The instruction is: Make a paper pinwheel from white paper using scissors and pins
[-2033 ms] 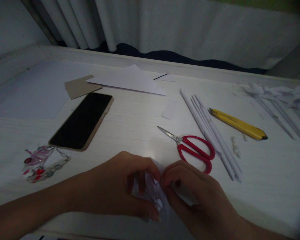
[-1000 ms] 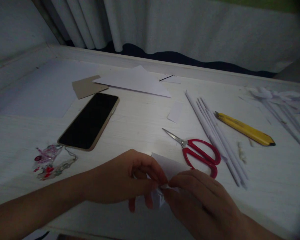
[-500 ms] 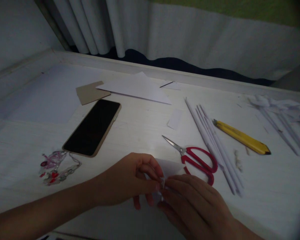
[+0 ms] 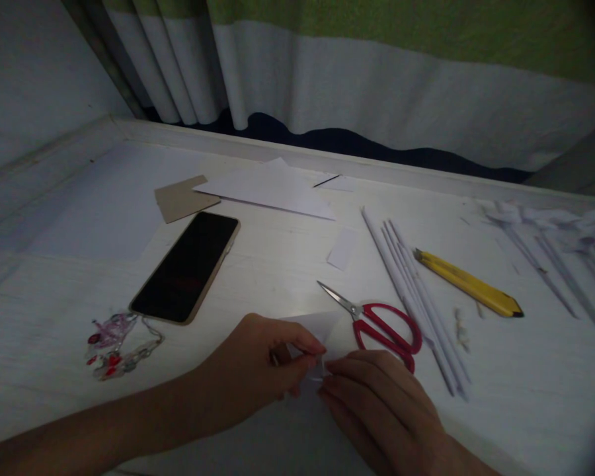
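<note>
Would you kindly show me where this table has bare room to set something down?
Free: between the black rectangular phone and red-handled metal scissors; also right of the small beige scraps, below the long yellow cutter. Crowded: around the scissors, rolled white paper sticks and right hand.

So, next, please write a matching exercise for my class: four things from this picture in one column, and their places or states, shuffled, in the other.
Things
1. Slim rolled white paper sticks
2. Red-handled metal scissors
3. Flat rectangular phone in a tan-edged case
4. Thin white paper, bottom centre

Places or states
A. At the fingertips of the left hand and right hand
B. Between the scissors and a yellow cutter
C. Screen up and dark
D. Just beyond the right hand, blades pointing up and left in the picture

Pairs: 1-B, 2-D, 3-C, 4-A
</note>
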`<state>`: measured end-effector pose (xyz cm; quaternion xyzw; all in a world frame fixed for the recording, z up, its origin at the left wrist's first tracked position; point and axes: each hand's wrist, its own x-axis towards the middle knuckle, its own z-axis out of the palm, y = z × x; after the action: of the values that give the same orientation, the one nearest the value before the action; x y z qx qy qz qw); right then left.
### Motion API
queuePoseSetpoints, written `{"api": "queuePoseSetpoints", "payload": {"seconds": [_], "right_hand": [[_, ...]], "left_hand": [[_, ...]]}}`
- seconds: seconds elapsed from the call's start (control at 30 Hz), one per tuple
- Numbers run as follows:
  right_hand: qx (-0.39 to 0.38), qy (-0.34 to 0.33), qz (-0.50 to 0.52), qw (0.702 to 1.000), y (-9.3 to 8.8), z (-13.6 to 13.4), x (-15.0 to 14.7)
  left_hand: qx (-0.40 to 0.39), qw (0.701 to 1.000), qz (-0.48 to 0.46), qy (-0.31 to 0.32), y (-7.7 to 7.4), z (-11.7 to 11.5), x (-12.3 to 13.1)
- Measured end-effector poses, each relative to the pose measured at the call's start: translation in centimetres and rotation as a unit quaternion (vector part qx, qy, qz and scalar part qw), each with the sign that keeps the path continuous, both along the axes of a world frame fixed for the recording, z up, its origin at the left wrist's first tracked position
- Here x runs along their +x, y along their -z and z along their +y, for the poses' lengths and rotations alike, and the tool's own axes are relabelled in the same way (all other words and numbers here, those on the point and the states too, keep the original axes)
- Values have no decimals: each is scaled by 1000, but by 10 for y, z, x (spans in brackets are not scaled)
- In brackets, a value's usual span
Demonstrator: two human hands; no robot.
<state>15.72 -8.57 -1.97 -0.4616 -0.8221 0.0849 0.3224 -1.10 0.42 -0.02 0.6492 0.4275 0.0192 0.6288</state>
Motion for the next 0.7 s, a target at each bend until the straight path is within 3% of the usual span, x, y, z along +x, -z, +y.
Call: {"api": "queuePoseSetpoints", "payload": {"seconds": [0.27,0.7], "right_hand": [[-9,-2,-32,999,4,1,-1],[-5,40,32,999,-4,5,-6]], "left_hand": [[-11,999,-40,-17,4,1,-1],[-30,998,-58,-24,3,4,-5]]}}
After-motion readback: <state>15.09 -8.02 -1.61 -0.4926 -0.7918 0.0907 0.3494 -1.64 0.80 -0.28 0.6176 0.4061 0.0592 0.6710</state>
